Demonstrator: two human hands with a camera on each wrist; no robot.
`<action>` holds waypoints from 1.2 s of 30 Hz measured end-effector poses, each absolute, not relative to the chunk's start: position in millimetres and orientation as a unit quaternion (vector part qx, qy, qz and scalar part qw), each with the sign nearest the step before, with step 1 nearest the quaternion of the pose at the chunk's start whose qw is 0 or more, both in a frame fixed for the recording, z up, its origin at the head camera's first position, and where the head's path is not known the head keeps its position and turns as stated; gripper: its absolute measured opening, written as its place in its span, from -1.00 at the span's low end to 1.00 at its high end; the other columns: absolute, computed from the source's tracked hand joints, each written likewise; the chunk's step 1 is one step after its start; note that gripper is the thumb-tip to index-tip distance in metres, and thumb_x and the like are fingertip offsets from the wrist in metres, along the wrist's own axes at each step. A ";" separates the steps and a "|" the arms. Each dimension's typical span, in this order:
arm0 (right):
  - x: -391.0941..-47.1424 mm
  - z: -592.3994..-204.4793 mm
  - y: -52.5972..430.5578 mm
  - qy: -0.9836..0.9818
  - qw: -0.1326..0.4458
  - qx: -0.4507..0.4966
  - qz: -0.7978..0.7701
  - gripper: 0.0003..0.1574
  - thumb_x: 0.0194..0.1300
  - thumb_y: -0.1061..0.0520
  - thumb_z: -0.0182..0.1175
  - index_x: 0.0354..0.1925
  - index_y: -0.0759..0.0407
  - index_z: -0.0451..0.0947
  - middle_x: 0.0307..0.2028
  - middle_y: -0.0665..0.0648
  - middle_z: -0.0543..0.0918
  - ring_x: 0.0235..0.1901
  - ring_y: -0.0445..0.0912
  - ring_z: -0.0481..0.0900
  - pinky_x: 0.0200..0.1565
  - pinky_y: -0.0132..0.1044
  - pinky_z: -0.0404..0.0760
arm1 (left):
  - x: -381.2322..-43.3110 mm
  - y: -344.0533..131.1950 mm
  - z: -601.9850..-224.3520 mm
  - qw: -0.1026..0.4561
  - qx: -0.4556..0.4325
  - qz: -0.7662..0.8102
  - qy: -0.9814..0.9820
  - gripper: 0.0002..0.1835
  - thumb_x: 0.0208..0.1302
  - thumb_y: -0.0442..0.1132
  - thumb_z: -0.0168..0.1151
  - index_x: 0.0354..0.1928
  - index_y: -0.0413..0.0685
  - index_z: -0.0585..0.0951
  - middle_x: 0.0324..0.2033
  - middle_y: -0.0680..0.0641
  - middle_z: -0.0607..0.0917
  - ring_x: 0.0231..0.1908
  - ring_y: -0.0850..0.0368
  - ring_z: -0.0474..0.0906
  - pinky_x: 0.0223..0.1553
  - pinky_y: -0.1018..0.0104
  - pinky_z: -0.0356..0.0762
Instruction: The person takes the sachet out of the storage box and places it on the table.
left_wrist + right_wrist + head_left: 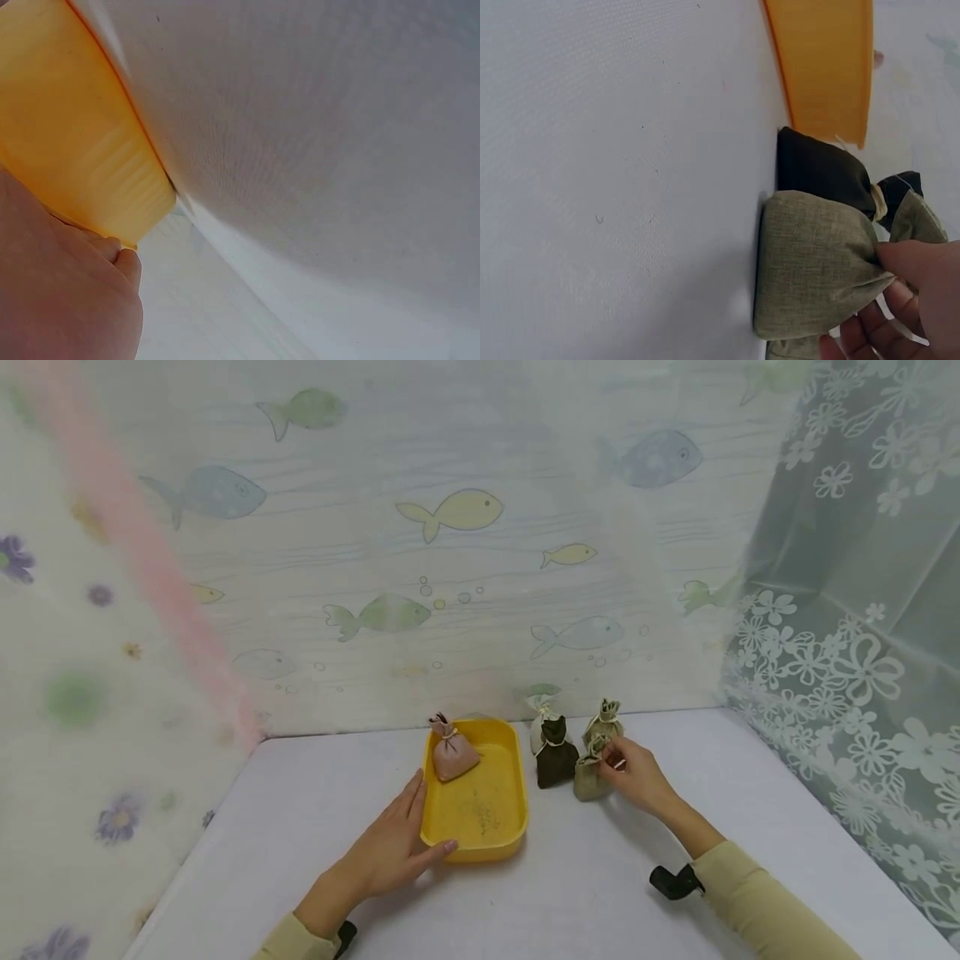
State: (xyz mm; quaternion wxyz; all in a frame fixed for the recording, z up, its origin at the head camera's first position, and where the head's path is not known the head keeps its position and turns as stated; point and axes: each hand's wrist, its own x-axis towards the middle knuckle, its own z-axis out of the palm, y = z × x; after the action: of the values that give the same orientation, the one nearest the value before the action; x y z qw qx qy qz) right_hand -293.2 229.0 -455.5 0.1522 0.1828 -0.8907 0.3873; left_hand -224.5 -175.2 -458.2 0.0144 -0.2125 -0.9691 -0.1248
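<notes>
A yellow tray (504, 777) stands on the white table, a pink drawstring pouch (454, 755) inside its far left corner. My left hand (382, 852) rests against the tray's left side, fingers stretched along the rim and thumb at the near edge. With thumb and fingers, my right hand (637, 779) pinches the tied neck of an olive-green pouch (817, 266), whose flat base is down at the table. Right beside that pouch is a black pouch (557, 762), tied with a light cord (878, 202).
Behind the black pouch stands a white pouch (542, 717); another greenish pouch (606, 723) is behind the gripped one. A curtain with printed fish (450, 512) hangs along the table's back edge, and a lace-patterned sheet (862, 685) borders the right side.
</notes>
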 end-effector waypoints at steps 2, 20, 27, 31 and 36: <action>-292.0 -454.5 230.0 -0.891 0.156 0.181 0.386 -0.87 0.15 0.30 0.25 -0.32 0.27 0.48 -0.37 0.14 0.58 -0.33 0.01 0.56 -0.30 -0.24 0.56 | -224.0 -175.2 -457.4 0.015 -0.214 -0.125 -0.969 0.14 0.11 0.56 -0.25 0.46 -0.17 -0.16 0.47 -0.04 -0.24 0.42 0.13 -0.21 0.36 0.11 0.00; -265.6 -415.6 215.2 -0.886 0.191 0.220 0.361 -0.77 0.15 0.22 0.32 -0.20 0.19 0.54 -0.28 0.09 0.57 -0.24 0.03 0.53 -0.24 -0.05 0.56 | -224.4 -175.3 -460.0 0.026 -0.217 -0.125 -0.968 0.13 0.13 0.53 -0.20 0.46 -0.18 -0.13 0.47 -0.06 -0.21 0.42 0.10 -0.16 0.35 0.08 0.03; -264.8 -391.4 178.5 -0.881 0.160 0.250 0.368 -0.73 0.19 0.09 0.31 -0.14 0.10 0.54 -0.23 0.04 0.57 -0.21 -0.07 0.51 -0.18 -0.15 0.57 | -223.8 -176.4 -457.6 0.023 -0.219 -0.123 -0.968 0.14 0.12 0.55 -0.22 0.46 -0.20 -0.12 0.47 -0.07 -0.21 0.42 0.09 -0.16 0.35 0.07 0.03; -271.5 -375.1 154.3 -0.877 0.141 0.271 0.372 -0.65 0.21 0.06 0.29 -0.06 0.14 0.54 -0.18 0.04 0.57 -0.17 -0.08 0.52 -0.15 -0.20 0.57 | -224.8 -176.2 -457.8 0.019 -0.223 -0.120 -0.967 0.14 0.12 0.56 -0.26 0.46 -0.20 -0.13 0.47 -0.07 -0.22 0.42 0.08 -0.17 0.35 0.06 0.01; -290.6 -363.3 123.7 -0.870 0.103 0.280 0.394 -0.57 0.24 0.03 0.25 0.04 0.15 0.49 -0.10 0.06 0.57 -0.11 -0.09 0.51 -0.07 -0.12 0.56 | -225.2 -175.4 -458.2 0.011 -0.222 -0.128 -0.967 0.14 0.12 0.55 -0.24 0.46 -0.20 -0.13 0.47 -0.06 -0.23 0.42 0.08 -0.18 0.36 0.06 0.00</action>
State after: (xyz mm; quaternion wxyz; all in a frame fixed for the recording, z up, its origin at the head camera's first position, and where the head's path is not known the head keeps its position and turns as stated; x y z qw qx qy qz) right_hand -290.6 123.7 -363.3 0.1030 0.2801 -0.8695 0.3935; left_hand -225.2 -175.4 -458.2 0.0108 -0.2220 -0.9666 -0.1276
